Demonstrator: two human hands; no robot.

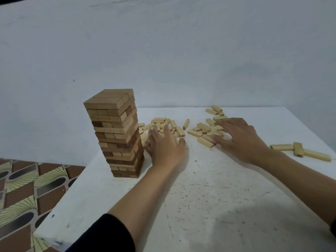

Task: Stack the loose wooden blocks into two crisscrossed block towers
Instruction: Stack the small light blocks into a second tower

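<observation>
gathering step: left hand and right hand, fingers spread, holding nothing, over loose blocks at centre frame; finished tower centre left. next: base layer for second tower.

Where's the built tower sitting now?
Head view, left of centre: the block tower stands on the table near its left edge, just left of the left hand and loose blocks.
</observation>
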